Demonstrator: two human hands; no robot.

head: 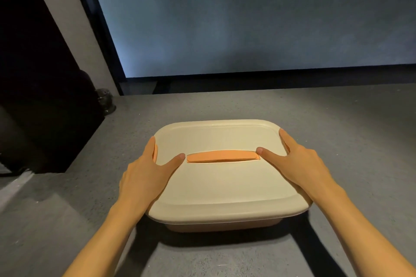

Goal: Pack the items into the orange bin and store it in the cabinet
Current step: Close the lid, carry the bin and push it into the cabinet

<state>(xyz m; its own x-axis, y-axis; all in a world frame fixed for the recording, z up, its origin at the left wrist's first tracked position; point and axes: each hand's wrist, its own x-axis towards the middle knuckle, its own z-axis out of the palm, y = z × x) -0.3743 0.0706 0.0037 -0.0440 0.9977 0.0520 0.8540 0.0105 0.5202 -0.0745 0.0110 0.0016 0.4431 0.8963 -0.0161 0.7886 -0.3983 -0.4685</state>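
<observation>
The bin sits on the grey floor with its cream lid on. The left hand and right hand hold the lid's two sides, thumbs on top by the orange handle. Each grip is spread wide and presses on the lid

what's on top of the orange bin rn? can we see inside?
A cream lid with an orange handle covers the orange bin. Left hand and right hand grip its sides, thumbs on the lid. Contents hidden.
</observation>
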